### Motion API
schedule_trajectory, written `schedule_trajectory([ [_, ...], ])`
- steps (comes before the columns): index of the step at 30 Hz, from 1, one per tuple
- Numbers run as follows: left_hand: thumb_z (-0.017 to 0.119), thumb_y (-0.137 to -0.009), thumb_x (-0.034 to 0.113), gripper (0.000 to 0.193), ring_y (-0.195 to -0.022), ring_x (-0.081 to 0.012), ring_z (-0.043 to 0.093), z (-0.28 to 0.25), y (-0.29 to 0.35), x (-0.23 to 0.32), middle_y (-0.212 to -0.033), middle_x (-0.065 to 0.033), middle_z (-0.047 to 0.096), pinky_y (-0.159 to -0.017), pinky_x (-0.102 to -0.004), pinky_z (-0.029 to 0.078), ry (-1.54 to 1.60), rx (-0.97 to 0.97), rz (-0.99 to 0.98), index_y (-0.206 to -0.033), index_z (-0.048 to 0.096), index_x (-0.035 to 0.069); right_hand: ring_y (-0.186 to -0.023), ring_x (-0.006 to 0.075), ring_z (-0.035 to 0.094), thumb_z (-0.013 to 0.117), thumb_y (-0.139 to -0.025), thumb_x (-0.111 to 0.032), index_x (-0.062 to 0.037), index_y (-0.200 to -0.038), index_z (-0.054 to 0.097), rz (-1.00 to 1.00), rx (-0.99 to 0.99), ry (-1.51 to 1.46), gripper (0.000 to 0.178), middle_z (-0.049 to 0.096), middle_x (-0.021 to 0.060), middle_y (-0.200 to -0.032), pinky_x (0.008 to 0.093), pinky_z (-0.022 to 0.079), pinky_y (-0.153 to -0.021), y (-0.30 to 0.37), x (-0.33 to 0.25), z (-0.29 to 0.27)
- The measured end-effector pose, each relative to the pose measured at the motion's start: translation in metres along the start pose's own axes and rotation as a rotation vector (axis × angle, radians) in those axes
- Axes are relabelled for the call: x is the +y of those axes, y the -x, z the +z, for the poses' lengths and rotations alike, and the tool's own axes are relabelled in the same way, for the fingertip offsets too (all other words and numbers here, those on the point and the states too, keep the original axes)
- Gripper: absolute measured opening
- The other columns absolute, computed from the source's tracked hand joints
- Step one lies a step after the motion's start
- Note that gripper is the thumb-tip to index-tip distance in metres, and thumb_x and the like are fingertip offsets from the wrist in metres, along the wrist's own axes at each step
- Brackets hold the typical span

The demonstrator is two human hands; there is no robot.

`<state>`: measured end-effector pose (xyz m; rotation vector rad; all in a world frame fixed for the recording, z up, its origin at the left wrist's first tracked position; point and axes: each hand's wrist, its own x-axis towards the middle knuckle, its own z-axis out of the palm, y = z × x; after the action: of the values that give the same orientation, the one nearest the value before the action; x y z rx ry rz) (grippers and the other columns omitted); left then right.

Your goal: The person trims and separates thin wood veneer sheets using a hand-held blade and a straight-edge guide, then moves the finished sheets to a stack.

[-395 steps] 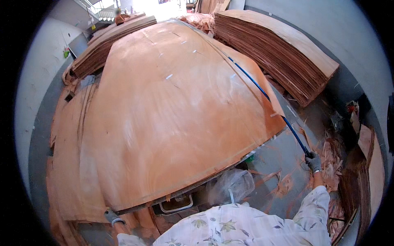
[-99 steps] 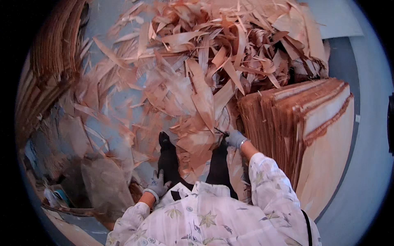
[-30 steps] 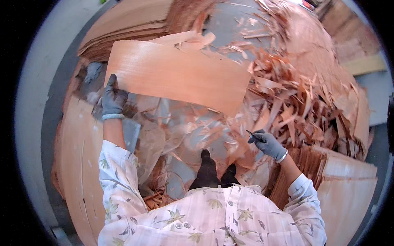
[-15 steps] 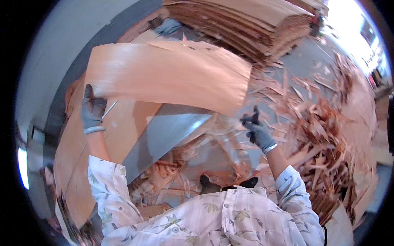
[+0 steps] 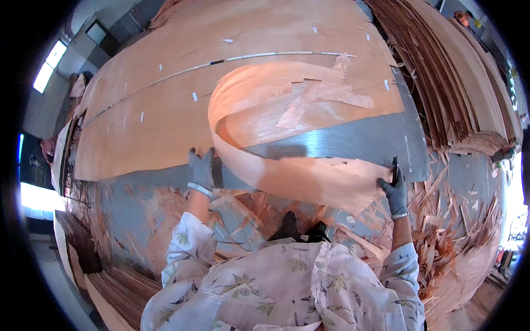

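A wide strip of thin wood veneer (image 5: 309,179) curls in a loop above the table, its far part bending back over a large veneer sheet (image 5: 149,132). My right hand (image 5: 394,190), in a grey glove, grips the strip's right end; a dark, narrow shape stands up at its fingers, and I cannot tell whether it is a tool or the glove. My left hand (image 5: 202,168), gloved too, is at the table's near edge, left of the loop, with its fingers apart and nothing in them. Torn veneer pieces (image 5: 301,107) show beside the loop's far part.
The grey metal table (image 5: 359,138) shows between the sheet and its near edge. Across the sheet lies a long, thin rod (image 5: 182,73). A tall veneer stack (image 5: 441,83) stands at the right, another stack (image 5: 121,287) at the lower left. Scraps (image 5: 447,237) cover the floor.
The view has turned toward the table. The strip, earlier stretched out with my left hand at its left end, is now curled; my left hand is off it and my right hand holds its right end.
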<state>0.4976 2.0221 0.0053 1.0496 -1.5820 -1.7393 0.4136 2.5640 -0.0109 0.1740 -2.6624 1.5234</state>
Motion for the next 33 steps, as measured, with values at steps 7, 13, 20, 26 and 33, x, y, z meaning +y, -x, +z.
schedule_trajectory([
  [7,0.062,-0.082,0.039,0.057,-0.101,-0.0230,0.053,0.026,-0.040,0.125,-0.107,-0.0161,0.056,-0.086,-0.0342,0.043,-0.586,-0.105,0.466,-0.117,0.049,-0.005,-0.107,0.0327,0.046,0.078,-0.058,-0.016,-0.0113,-0.120,0.056,-0.156,-0.210,0.443,0.066,0.050,0.0162,-0.113,0.0383,0.041,-0.090,-0.014,-0.004,-0.002],
  [13,0.061,-0.074,0.040,0.045,-0.093,-0.0328,0.060,0.118,-0.038,0.169,-0.099,-0.0167,0.064,-0.086,-0.0405,0.047,-1.572,-0.530,0.516,-0.100,0.061,0.003,-0.099,0.0315,0.056,0.076,-0.063,-0.012,-0.0068,-0.108,0.061,-0.117,-0.313,0.364,0.047,0.056,0.0162,-0.105,0.0375,0.045,-0.086,-0.016,-0.003,-0.022],
  [20,0.062,-0.080,0.034,0.042,-0.071,-0.0212,0.061,0.046,-0.128,0.222,-0.089,-0.0130,0.064,-0.054,-0.0350,0.049,-0.728,-0.169,0.433,-0.108,0.060,0.002,-0.072,0.0338,0.060,0.065,-0.077,-0.014,-0.0043,-0.095,0.062,-0.195,-0.230,0.633,0.020,0.061,0.0168,-0.079,0.0382,0.048,-0.065,-0.074,-0.106,-0.134],
  [26,0.057,-0.089,0.026,0.025,-0.071,-0.0130,0.054,-0.027,-0.050,0.227,-0.081,-0.0014,0.057,-0.071,-0.0251,0.048,0.230,0.014,0.448,-0.099,0.061,0.003,-0.075,0.0309,0.058,0.062,-0.077,-0.002,-0.0042,-0.094,0.058,-0.571,0.276,0.541,0.018,0.058,0.0131,-0.087,0.0353,0.046,-0.066,-0.086,-0.191,-0.155],
  [33,0.059,-0.087,0.019,0.024,-0.085,-0.0195,0.059,-0.058,-0.020,-0.010,-0.094,-0.0079,0.061,-0.071,-0.0316,0.050,0.131,0.058,0.026,-0.105,0.058,0.003,-0.079,0.0348,0.057,0.060,-0.071,0.000,-0.0064,-0.087,0.056,-0.345,0.073,0.665,0.018,0.057,0.0149,-0.088,0.0412,0.046,-0.067,-0.070,-0.023,-0.100],
])
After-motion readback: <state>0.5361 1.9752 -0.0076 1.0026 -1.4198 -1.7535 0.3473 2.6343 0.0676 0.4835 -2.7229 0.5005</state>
